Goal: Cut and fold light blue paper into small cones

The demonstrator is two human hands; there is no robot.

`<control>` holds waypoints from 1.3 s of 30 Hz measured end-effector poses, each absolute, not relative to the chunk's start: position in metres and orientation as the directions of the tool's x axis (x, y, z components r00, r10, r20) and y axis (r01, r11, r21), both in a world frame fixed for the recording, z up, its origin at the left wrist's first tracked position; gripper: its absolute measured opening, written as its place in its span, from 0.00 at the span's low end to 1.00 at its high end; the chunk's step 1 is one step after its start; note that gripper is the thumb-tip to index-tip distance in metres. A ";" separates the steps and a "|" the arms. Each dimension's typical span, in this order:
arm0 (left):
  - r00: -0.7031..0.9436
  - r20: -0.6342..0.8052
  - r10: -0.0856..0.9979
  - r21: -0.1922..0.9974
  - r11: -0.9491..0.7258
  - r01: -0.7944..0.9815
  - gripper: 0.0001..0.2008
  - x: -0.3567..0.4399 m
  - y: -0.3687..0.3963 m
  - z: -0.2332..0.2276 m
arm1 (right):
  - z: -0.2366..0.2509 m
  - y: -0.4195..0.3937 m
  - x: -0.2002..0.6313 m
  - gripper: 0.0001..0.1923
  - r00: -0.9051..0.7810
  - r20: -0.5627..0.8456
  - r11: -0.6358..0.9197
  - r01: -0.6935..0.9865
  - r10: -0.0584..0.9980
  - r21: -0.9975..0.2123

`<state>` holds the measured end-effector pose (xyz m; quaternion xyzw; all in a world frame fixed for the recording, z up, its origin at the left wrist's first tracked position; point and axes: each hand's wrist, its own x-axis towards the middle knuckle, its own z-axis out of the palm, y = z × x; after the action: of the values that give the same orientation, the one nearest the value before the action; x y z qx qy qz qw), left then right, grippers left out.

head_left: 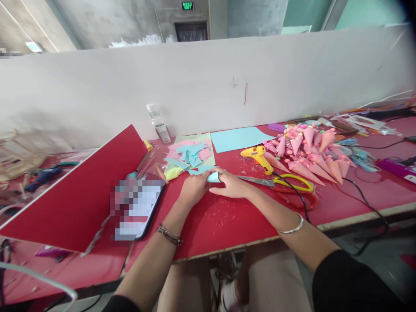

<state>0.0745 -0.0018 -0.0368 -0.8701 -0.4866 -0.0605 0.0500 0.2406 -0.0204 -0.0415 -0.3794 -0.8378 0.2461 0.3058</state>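
At frame centre, the left hand [194, 187] and right hand [231, 185] meet on the red desk [227, 221], each grip pinched around a small light-blue paper piece [213, 177].

Looks like a craft workshop: long red worktop [227, 216] strewn with pink paper cones [308, 151], coloured paper scraps [190, 155], yellow glue gun [258, 157] and scissors [282, 183], backed by a white partition [208, 82] under bare concrete walls with exit sign [187, 5].

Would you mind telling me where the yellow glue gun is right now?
In the head view, the yellow glue gun lies on the red table, right of centre, just beyond the right hand, between the scissors and the pink paper cones.
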 end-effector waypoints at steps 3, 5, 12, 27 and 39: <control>0.524 0.158 0.837 0.011 -0.532 0.846 0.14 0.076 -0.003 -0.036 | -0.040 -0.024 0.237 0.17 -0.580 0.317 0.633 0.491 0.750 -0.598; 0.542 0.157 0.825 0.058 -0.556 0.829 0.14 0.078 -0.005 -0.036 | -0.039 -0.026 0.236 0.17 -0.603 0.302 0.646 0.503 0.738 -0.574; 0.533 0.133 0.835 0.100 -0.547 0.831 0.14 0.082 -0.009 -0.035 | -0.041 -0.027 0.237 0.14 -0.635 0.242 0.652 0.557 0.733 -0.514; 0.511 0.293 0.808 0.464 -0.587 0.663 0.07 0.079 -0.003 -0.040 | -0.032 -0.034 0.234 0.10 -0.597 0.302 0.667 0.629 0.744 -0.399; 0.562 0.324 0.761 0.593 -0.626 0.506 0.09 0.079 0.001 -0.044 | -0.018 -0.023 0.255 0.09 -0.389 0.516 0.646 0.482 0.763 -0.592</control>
<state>0.0792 0.0011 -0.0439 -0.8550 -0.3707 -0.2860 -0.2231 0.2545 -0.0234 -0.0181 -0.3822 -0.8146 0.1763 0.3992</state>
